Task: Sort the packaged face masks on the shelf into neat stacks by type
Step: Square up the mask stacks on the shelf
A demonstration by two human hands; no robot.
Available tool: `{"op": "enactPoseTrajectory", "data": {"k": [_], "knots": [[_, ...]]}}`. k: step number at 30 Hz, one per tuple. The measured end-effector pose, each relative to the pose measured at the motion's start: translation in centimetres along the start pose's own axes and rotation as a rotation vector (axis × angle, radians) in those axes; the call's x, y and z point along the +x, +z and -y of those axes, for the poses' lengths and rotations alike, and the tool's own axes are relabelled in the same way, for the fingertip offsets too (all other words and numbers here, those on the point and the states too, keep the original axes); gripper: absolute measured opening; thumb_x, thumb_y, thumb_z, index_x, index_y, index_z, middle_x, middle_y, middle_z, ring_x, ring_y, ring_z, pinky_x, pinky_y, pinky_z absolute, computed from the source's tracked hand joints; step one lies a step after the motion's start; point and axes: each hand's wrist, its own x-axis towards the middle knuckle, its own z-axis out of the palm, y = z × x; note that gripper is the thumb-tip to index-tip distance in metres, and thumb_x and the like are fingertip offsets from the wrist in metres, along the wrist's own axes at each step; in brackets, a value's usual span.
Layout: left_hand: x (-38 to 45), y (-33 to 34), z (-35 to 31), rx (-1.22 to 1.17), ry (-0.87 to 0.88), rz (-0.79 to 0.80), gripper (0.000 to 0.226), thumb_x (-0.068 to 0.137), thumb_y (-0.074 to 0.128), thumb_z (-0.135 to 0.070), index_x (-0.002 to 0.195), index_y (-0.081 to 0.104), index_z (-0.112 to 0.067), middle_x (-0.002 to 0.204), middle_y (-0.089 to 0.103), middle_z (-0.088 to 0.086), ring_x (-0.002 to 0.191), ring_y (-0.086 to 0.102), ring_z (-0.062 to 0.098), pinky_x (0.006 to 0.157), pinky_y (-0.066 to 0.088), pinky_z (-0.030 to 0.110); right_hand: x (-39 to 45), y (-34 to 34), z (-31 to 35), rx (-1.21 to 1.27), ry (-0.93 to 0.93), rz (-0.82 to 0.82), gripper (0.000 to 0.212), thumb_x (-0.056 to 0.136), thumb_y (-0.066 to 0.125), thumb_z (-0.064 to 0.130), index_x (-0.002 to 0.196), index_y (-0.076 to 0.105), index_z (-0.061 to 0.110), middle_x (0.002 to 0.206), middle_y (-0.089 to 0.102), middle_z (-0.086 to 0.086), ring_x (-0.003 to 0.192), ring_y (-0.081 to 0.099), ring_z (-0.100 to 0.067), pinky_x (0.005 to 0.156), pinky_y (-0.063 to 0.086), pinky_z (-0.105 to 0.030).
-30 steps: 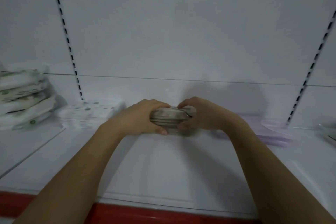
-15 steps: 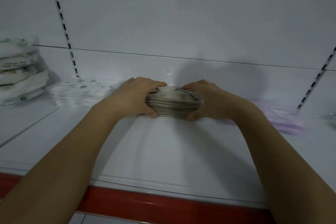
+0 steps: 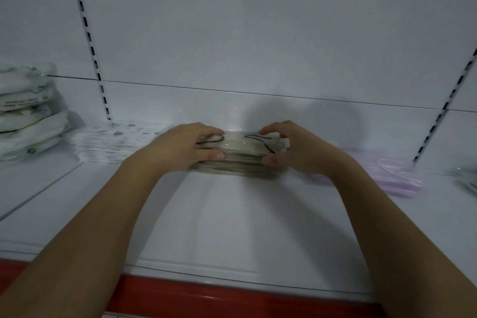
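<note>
A stack of grey packaged masks with black ear loops lies on the white shelf, close to the back wall. My left hand grips the stack's left end, fingers on top and thumb at the front. My right hand holds the right end with its thumb against the front edge; its fingers arch over the top, slightly lifted. To the left sits a flat stack of white patterned masks. A flat pile of lilac masks lies to the right, partly behind my right forearm.
A tall pile of puffy white packs stands at the far left. Another pack shows at the right edge. Slotted uprights run up the back wall. A red strip lines the shelf's front edge.
The grey stack has settled flat on the shelf. My hands have spread a little toward its ends, and my right fingers have lifted off the top. The view has shifted slightly.
</note>
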Motion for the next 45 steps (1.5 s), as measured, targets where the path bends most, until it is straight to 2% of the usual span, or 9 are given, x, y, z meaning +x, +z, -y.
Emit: {"op": "enactPoseTrajectory", "data": {"k": [7,9,12,15,18,23,32,38,45], "knots": [[-0.3,-0.3,0.0,-0.087,0.009,-0.032,0.082,0.069,0.066,-0.068,0.143,0.047,-0.039,0.145,0.046,-0.015,0.135,0.037,0.009,0.104,0.028,0.023,0.0,-0.6,0.0,0.040,-0.026,-0.088,0.044,0.084,0.071,0.049,0.125,0.059,0.035,0.127,0.050,0.013,0.116,0.045,-0.006,0.093,0.034,-0.024],[-0.5,-0.3,-0.5,-0.100,0.019,-0.101,0.079,0.070,0.060,-0.070,0.141,0.050,-0.036,0.145,0.048,-0.012,0.136,0.037,0.010,0.105,0.027,0.022,0.2,-0.8,0.2,0.096,-0.019,-0.246,0.035,0.089,0.066,0.048,0.118,0.064,0.030,0.119,0.058,0.013,0.109,0.051,-0.006,0.085,0.039,-0.022],[-0.5,-0.3,-1.8,-0.029,0.051,-0.242,0.062,0.086,0.054,-0.070,0.131,0.060,-0.028,0.136,0.058,-0.006,0.129,0.046,0.016,0.108,0.032,0.030,0.3,-1.1,1.2,0.179,-0.004,-0.460,0.022,0.095,0.060,0.040,0.094,0.068,0.019,0.092,0.069,0.005,0.079,0.062,-0.013,0.062,0.047,-0.020],[-1.1,-0.6,-3.7,0.042,0.080,-0.304,0.049,0.093,0.048,-0.064,0.118,0.067,-0.026,0.121,0.066,-0.005,0.115,0.054,0.019,0.100,0.041,0.038,0.0,-1.1,2.4,0.168,0.050,-0.407,0.030,0.097,0.056,0.035,0.082,0.065,0.011,0.073,0.069,0.000,0.063,0.060,-0.015,0.071,0.054,-0.035],[-2.2,-1.2,-5.5,-0.127,0.044,-0.291,0.031,0.096,0.049,-0.055,0.104,0.068,-0.031,0.103,0.067,-0.012,0.095,0.060,0.012,0.085,0.050,0.036,-1.1,-1.2,3.6,0.081,0.086,-0.328,0.036,0.095,0.053,0.033,0.075,0.061,0.004,0.067,0.068,-0.005,0.058,0.056,-0.016,0.069,0.056,-0.045],[-3.2,-1.0,-8.2,-0.116,0.038,-0.279,0.025,0.095,0.054,-0.050,0.090,0.067,-0.030,0.093,0.066,-0.011,0.088,0.060,0.014,0.071,0.043,0.030,-4.9,-1.6,5.4,-0.068,0.113,-0.308,0.046,0.093,0.053,0.042,0.058,0.041,0.015,0.059,0.051,-0.004,0.057,0.044,-0.018,0.061,0.042,-0.035],[-4.7,2.6,-18.6,-0.218,0.115,-0.155,0.022,0.092,0.056,-0.045,0.077,0.062,-0.030,0.081,0.059,-0.013,0.082,0.061,0.017,0.071,0.047,0.030,-16.7,-4.4,3.7,-0.339,0.305,-0.249,0.044,0.096,0.054,0.041,0.061,0.042,0.018,0.061,0.049,0.001,0.056,0.043,-0.018,0.052,0.033,-0.029],[-6.5,7.3,-28.1,-0.198,0.193,-0.056,0.025,0.093,0.055,-0.047,0.079,0.062,-0.027,0.084,0.059,-0.010,0.079,0.057,0.014,0.067,0.042,0.029,-25.8,-9.4,-2.9,0.000,0.393,-0.413,0.036,0.097,0.057,0.036,0.076,0.064,0.007,0.081,0.069,-0.015,0.062,0.054,-0.021,0.061,0.041,-0.031],[-8.7,15.0,-41.6,-0.251,0.213,0.009,0.017,0.090,0.056,-0.044,0.088,0.064,-0.029,0.092,0.065,-0.011,0.086,0.061,0.014,0.075,0.048,0.031,-37.0,-14.5,-11.3,0.021,0.409,-0.401,0.027,0.096,0.058,0.031,0.078,0.065,0.012,0.072,0.066,-0.002,0.056,0.053,-0.006,0.057,0.042,-0.024]]}}
